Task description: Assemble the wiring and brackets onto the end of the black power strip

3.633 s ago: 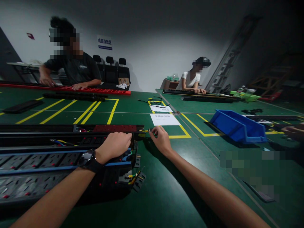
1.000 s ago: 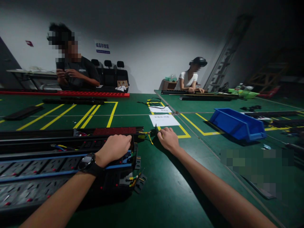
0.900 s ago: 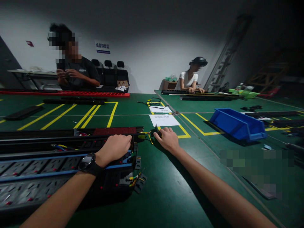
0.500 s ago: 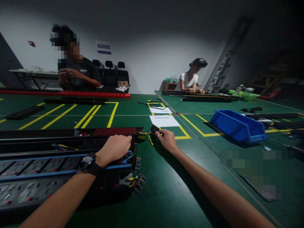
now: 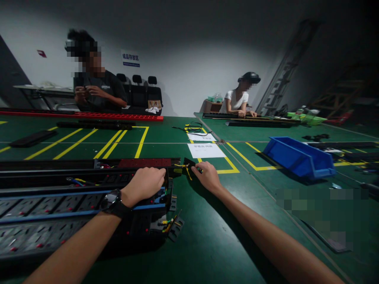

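Long black power strips (image 5: pixel 62 207) with sockets, red switches and blue edges lie side by side at the lower left. My left hand (image 5: pixel 145 184), a watch on its wrist, is closed on the end of the rear black strip (image 5: pixel 89 172). My right hand (image 5: pixel 208 175) pinches a small black end piece (image 5: pixel 189 162) just beyond that end. Yellow wires (image 5: pixel 187 169) run between the strip and the piece. More wires and black brackets (image 5: pixel 176 228) stick out from the nearest strips.
A blue bin (image 5: pixel 299 157) stands on the green table (image 5: pixel 207 244) at the right. White paper sheets (image 5: pixel 206 150) and a black cable (image 5: pixel 194 127) lie beyond my hands. Two people (image 5: pixel 100 92) work across the table, near a red rail (image 5: pixel 133 117) and black strips.
The small black piece has turned in my right hand, and its fingers have shifted on it. My left hand stays on the strip. The whole view has shifted slightly.
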A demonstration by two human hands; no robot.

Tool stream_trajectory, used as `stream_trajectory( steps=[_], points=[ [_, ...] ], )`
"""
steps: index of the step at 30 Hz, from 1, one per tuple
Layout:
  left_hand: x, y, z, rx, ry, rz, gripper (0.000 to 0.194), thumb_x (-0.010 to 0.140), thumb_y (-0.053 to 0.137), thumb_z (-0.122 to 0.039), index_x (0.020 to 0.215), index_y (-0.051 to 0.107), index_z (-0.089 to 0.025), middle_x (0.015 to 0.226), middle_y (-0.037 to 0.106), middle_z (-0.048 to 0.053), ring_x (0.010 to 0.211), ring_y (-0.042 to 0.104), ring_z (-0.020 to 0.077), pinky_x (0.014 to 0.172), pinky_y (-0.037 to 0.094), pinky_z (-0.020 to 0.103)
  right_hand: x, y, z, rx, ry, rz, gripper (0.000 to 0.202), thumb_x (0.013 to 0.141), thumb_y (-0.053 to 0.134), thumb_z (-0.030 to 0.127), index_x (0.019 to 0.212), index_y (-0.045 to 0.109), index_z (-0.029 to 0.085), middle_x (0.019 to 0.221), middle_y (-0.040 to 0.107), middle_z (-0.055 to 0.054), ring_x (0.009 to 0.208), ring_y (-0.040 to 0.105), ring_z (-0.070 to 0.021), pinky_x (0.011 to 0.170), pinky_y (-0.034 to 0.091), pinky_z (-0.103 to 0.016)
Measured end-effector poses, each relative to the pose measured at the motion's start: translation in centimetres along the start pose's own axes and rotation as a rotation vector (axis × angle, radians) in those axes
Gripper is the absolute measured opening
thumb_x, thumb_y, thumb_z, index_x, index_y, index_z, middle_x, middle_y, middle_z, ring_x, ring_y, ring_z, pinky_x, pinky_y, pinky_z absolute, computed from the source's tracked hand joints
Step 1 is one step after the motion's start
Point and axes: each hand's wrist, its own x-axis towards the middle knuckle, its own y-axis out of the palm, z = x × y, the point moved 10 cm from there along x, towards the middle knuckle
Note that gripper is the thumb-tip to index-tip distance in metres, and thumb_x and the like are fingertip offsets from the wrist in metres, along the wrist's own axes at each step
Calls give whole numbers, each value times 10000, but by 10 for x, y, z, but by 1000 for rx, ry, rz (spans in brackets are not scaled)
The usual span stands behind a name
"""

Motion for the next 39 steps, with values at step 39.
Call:
stream_trajectory(
  steps=[39],
  points=[
    [0,0,0,-11,9,-20,329,1076,356,-261,1058,676,-189,1068,802,157,953,778,326,803,567,413,-7,9,34,-51,-186,159,187,951,670,198,779,606,234,872,657,-51,861,596,-213,777,478,-324]
  ],
)
